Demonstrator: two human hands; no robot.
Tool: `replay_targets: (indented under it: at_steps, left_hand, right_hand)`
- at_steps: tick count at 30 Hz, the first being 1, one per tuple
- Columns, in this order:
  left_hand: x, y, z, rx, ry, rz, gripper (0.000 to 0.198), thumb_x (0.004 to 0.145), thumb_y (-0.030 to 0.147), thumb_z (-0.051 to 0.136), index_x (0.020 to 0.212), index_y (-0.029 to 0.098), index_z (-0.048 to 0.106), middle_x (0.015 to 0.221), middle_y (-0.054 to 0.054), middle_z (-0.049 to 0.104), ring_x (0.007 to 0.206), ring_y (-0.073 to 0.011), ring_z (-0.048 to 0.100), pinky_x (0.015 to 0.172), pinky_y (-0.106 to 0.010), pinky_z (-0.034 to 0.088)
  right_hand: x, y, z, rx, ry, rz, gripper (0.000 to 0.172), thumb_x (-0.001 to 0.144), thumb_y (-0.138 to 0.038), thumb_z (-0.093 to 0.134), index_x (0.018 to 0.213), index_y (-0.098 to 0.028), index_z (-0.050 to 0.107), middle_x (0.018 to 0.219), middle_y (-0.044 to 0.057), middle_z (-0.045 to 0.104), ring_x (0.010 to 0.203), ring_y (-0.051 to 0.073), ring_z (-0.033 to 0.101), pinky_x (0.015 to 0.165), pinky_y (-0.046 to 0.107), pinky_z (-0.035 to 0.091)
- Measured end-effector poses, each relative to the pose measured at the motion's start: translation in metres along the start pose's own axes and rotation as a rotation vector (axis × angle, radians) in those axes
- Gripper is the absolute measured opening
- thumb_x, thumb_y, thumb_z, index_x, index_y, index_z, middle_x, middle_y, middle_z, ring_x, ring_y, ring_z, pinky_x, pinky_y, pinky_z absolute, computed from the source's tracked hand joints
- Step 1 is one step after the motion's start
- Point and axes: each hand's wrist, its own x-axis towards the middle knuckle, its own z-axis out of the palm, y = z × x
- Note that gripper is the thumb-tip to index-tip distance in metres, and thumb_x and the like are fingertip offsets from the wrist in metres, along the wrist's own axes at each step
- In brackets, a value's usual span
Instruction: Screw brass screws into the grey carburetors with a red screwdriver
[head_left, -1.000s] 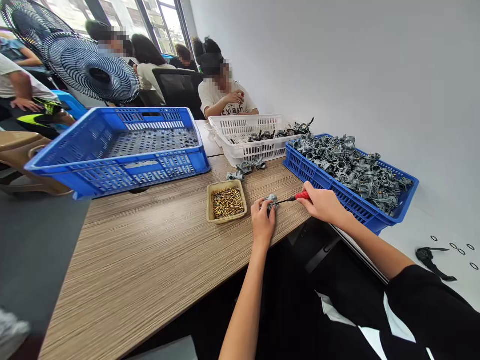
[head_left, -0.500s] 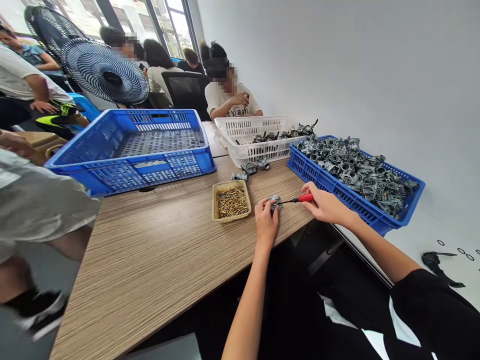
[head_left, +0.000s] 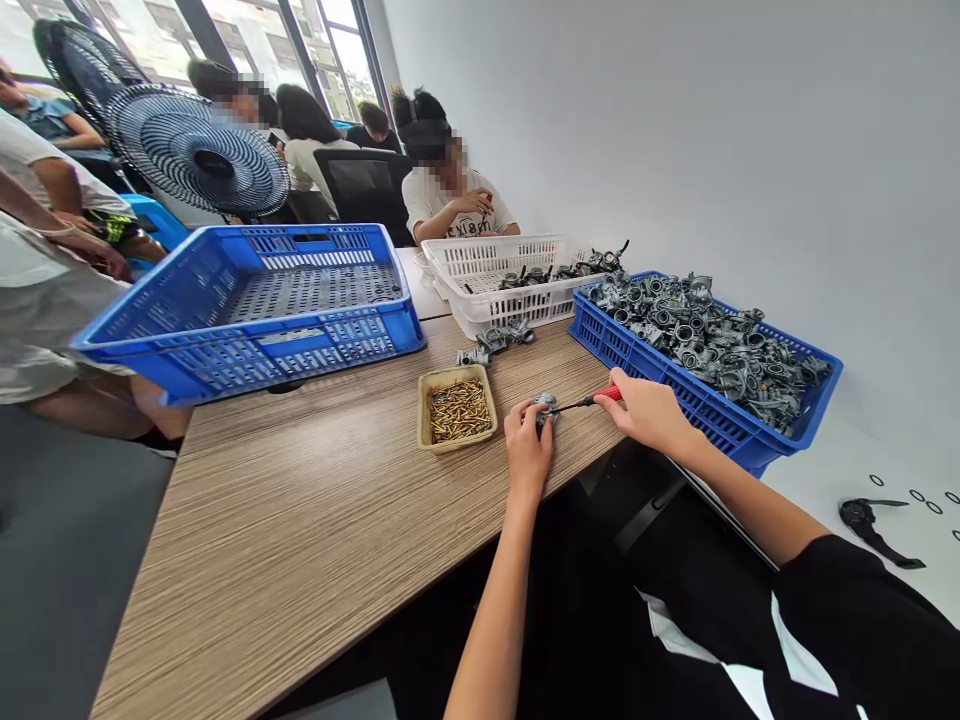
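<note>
My left hand (head_left: pixel 527 445) grips a small grey metal part (head_left: pixel 545 404) against the wooden table (head_left: pixel 300 500) near its front edge. My right hand (head_left: pixel 646 408) is closed round a red-handled screwdriver (head_left: pixel 606 396), whose tip meets the metal part. Just left of the part stands a small tan tray of brass screws (head_left: pixel 457 408). A blue crate heaped with grey metal parts (head_left: pixel 705 340) lies right behind my right hand.
An empty blue crate (head_left: pixel 262 300) fills the table's back left. A white basket (head_left: pixel 502 275) holds a few parts, and loose parts (head_left: pixel 495 340) lie in front of it. A black fan (head_left: pixel 195 150), seated people and a passing person's legs (head_left: pixel 67 340) are at left.
My hands keep the part and screwdriver in place. The person at the left has walked farther back and away from the table's near corner.
</note>
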Motion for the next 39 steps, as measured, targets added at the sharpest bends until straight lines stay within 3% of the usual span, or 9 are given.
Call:
replay_targets:
  at_steps: [5,10,15,20,25,28,31,36,39]
  left_hand:
    - [0.0,-0.002,0.001,0.0,0.003,0.007,0.019,0.098,0.024,0.061,0.115,0.022,0.07,0.125,-0.013,0.063,0.121,-0.0286,0.06,0.107,-0.046,0.051]
    - [0.0,-0.004,0.0,0.007,0.004,0.015,0.019,0.099,0.026,0.06,0.114,0.022,0.07,0.125,-0.013,0.063,0.121,-0.0288,0.06,0.108,-0.047,0.051]
    - [0.0,-0.005,0.0,0.009,0.007,0.026,0.02,0.099,0.026,0.059,0.116,0.022,0.07,0.124,-0.013,0.064,0.121,-0.0288,0.06,0.108,-0.047,0.051]
    - [0.001,-0.007,0.001,0.016,0.008,0.028,0.02,0.099,0.026,0.06,0.115,0.022,0.07,0.125,-0.013,0.064,0.121,-0.0287,0.06,0.108,-0.047,0.051]
    - [0.0,-0.008,0.002,0.021,0.009,0.028,0.02,0.099,0.027,0.06,0.116,0.022,0.07,0.124,-0.013,0.064,0.121,-0.0286,0.06,0.108,-0.047,0.051]
    - [0.0,-0.008,0.002,0.024,0.01,0.029,0.02,0.099,0.027,0.06,0.116,0.022,0.07,0.124,-0.013,0.064,0.12,-0.029,0.06,0.108,-0.048,0.051]
    - [0.0,-0.007,0.001,0.03,0.005,0.025,0.021,0.099,0.027,0.06,0.116,0.022,0.07,0.125,-0.013,0.064,0.121,-0.0296,0.06,0.108,-0.048,0.051]
    - [0.0,-0.007,0.0,0.039,-0.001,0.026,0.021,0.099,0.027,0.059,0.116,0.022,0.07,0.124,-0.013,0.063,0.121,-0.0298,0.059,0.108,-0.049,0.05]
    - [0.0,-0.007,0.0,0.044,0.005,0.029,0.02,0.1,0.028,0.058,0.114,0.022,0.071,0.123,-0.013,0.062,0.119,-0.0293,0.06,0.107,-0.048,0.051]
  right_hand:
    - [-0.002,0.004,-0.001,0.109,-0.069,-0.105,0.018,0.106,-0.035,0.055,0.119,-0.024,0.049,0.107,0.005,0.075,0.091,0.023,0.071,0.069,0.027,0.036]
    - [-0.002,0.003,0.001,0.032,-0.047,0.018,0.021,0.109,-0.043,0.05,0.109,-0.022,0.053,0.098,0.008,0.075,0.091,0.025,0.071,0.067,0.029,0.036]
    - [-0.003,0.006,0.003,0.18,-0.036,-0.143,0.019,0.104,-0.029,0.058,0.12,-0.024,0.049,0.119,0.006,0.072,0.1,0.022,0.069,0.076,0.027,0.042]
    - [-0.003,0.005,0.005,0.057,-0.036,-0.003,0.02,0.108,-0.042,0.054,0.11,-0.022,0.053,0.098,0.008,0.074,0.092,0.025,0.071,0.07,0.028,0.039]
    - [-0.005,0.008,0.006,0.2,-0.042,-0.142,0.02,0.104,-0.03,0.06,0.121,-0.025,0.05,0.114,0.005,0.074,0.095,0.022,0.07,0.075,0.027,0.041]
    - [-0.004,0.006,0.008,0.164,-0.035,-0.054,0.015,0.105,-0.035,0.058,0.114,-0.025,0.054,0.105,0.005,0.075,0.092,0.023,0.071,0.071,0.028,0.038]
    - [-0.002,0.004,0.009,0.111,-0.034,0.07,0.023,0.107,-0.047,0.054,0.109,-0.023,0.055,0.09,0.005,0.074,0.085,0.025,0.07,0.066,0.028,0.034]
    - [-0.004,0.008,0.007,0.21,-0.074,-0.06,0.02,0.104,-0.038,0.059,0.118,-0.025,0.052,0.1,0.003,0.075,0.084,0.021,0.069,0.069,0.027,0.035]
    - [-0.004,0.008,0.011,0.159,-0.035,0.01,0.018,0.105,-0.043,0.057,0.108,-0.025,0.057,0.092,0.003,0.074,0.083,0.023,0.069,0.066,0.028,0.031]
